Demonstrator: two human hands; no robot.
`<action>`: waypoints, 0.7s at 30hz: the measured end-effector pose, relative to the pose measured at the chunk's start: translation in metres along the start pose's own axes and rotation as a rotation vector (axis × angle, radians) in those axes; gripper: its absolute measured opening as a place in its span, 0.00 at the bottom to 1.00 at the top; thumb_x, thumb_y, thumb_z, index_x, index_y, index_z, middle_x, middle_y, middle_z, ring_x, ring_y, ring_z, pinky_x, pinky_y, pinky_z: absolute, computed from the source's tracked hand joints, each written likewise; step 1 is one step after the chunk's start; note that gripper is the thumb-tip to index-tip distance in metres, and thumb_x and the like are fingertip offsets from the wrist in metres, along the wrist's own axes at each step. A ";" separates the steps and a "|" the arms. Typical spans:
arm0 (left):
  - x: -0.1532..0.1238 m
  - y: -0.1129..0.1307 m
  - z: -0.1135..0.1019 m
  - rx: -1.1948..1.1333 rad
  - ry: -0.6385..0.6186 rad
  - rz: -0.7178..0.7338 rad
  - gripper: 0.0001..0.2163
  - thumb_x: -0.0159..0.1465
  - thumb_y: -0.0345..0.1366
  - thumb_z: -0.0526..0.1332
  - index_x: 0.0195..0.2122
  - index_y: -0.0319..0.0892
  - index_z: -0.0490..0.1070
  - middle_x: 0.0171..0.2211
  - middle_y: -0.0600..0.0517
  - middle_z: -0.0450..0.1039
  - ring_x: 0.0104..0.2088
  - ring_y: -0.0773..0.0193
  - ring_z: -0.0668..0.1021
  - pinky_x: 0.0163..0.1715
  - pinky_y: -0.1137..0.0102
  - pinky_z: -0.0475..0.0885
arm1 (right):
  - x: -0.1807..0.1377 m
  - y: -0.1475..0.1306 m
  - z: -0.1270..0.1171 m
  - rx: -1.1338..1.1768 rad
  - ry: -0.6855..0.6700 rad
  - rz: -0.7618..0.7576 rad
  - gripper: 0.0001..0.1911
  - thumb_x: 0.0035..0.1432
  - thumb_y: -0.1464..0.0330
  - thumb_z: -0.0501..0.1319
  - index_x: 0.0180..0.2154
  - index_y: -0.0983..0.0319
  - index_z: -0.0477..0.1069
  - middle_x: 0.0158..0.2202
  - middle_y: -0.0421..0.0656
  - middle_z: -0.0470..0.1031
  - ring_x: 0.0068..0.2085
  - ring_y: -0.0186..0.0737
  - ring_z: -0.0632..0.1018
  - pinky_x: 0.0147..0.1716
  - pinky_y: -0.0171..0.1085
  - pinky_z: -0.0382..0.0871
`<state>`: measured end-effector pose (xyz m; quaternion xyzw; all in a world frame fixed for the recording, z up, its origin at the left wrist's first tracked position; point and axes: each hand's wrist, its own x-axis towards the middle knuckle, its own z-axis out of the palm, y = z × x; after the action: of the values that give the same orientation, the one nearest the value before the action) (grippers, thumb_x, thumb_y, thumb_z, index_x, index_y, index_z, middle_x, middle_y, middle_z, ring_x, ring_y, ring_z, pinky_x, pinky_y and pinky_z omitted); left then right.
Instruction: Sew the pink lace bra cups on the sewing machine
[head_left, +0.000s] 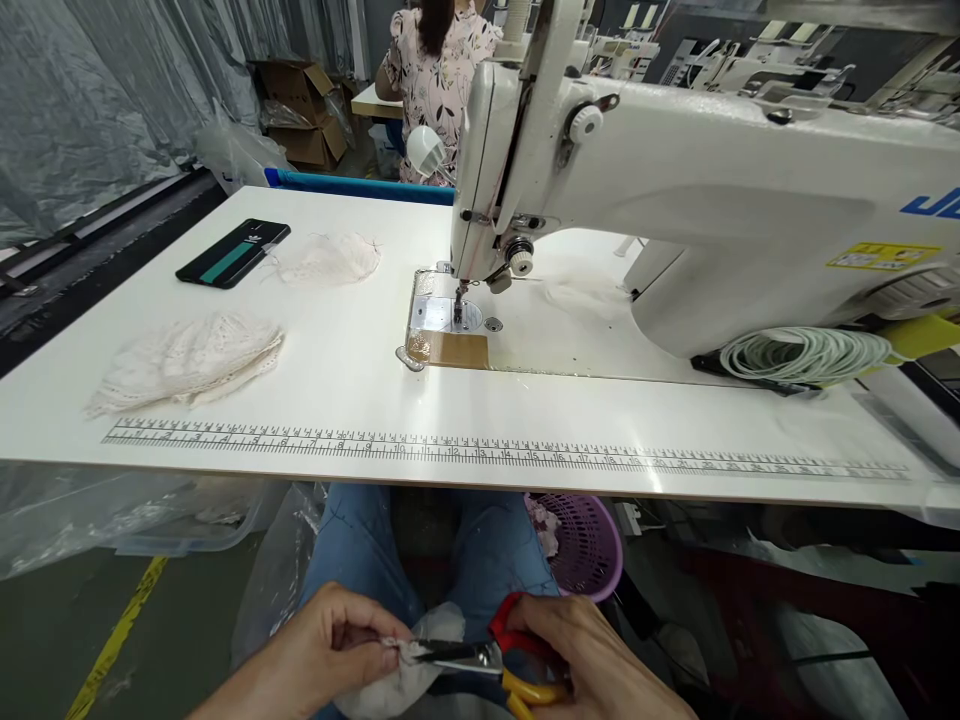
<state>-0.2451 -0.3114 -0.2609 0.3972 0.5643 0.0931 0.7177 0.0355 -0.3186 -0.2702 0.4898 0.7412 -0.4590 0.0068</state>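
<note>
Over the lap, my left hand (341,645) pinches the edge of a thin white piece of fabric (397,690) between thumb and fingers. My right hand (581,655) grips a pair of scissors (480,657) with red and yellow handles. The blades point left and meet the fabric right beside my left fingertips; whether they are parted is hard to make out. On the table above lie a stack of white lace fabric pieces (191,360) and a thinner sheer piece (330,258).
A white sewing machine (675,190) stands on the white table (337,390), which has a printed ruler (480,448) along its front edge. A black phone (234,253) lies at the left, coiled cord (810,352) at the right. Below are a purple basket (589,545) and plastic bags. A person (442,90) is behind.
</note>
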 end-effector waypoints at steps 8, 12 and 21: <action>0.010 -0.013 0.000 0.041 -0.006 0.029 0.27 0.46 0.60 0.64 0.34 0.41 0.80 0.27 0.49 0.75 0.28 0.64 0.70 0.27 0.74 0.63 | 0.002 -0.004 0.000 0.008 -0.001 0.001 0.15 0.45 0.70 0.63 0.39 0.56 0.70 0.33 0.36 0.72 0.34 0.37 0.70 0.33 0.32 0.56; 0.005 -0.003 0.001 0.069 0.023 0.005 0.24 0.46 0.57 0.65 0.33 0.42 0.80 0.29 0.49 0.75 0.30 0.62 0.70 0.29 0.74 0.64 | 0.004 -0.005 -0.001 -0.002 -0.022 0.017 0.15 0.43 0.72 0.63 0.38 0.58 0.70 0.33 0.36 0.72 0.33 0.37 0.70 0.32 0.32 0.56; 0.003 -0.001 -0.001 0.077 -0.020 0.010 0.24 0.49 0.58 0.65 0.34 0.42 0.80 0.26 0.51 0.70 0.27 0.67 0.65 0.26 0.75 0.60 | 0.002 -0.005 -0.001 -0.009 -0.065 0.077 0.12 0.46 0.70 0.63 0.37 0.56 0.71 0.31 0.37 0.70 0.35 0.38 0.70 0.33 0.31 0.59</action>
<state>-0.2449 -0.3102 -0.2640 0.4281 0.5581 0.0708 0.7072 0.0309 -0.3166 -0.2670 0.5029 0.7231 -0.4708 0.0507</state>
